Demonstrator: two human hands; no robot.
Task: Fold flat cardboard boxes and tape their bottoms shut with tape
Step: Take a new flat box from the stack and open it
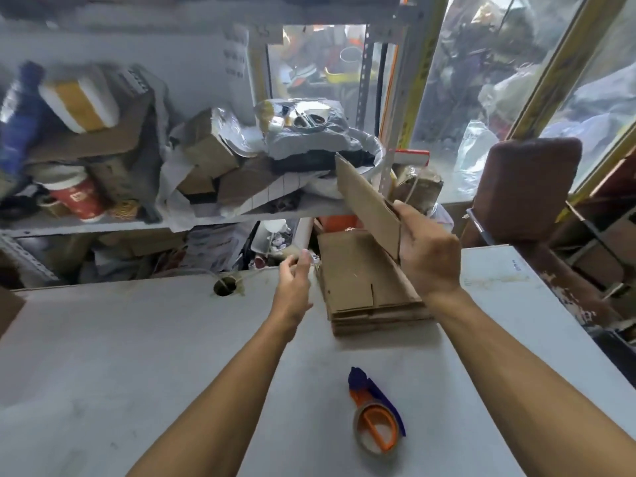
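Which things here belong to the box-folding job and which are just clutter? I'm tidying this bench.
Job:
- flat box, held up in the right hand
- box stack on the table
- tape dispenser
- left hand, open, beside the stack

Lying about:
- red cup on the shelf
- brown chair
- grey bag

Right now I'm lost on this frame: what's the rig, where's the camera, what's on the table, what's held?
There is no machine. A person works with bare hands, and one wide-angle camera worn on the head looks forward and down. The right hand holds a flat cardboard box, tilted up above the stack of flat boxes on the white table. The left hand is open beside the stack, holding nothing. A tape dispenser, orange and blue, lies on the table nearer the person, untouched. Cluttered shelves stand behind.
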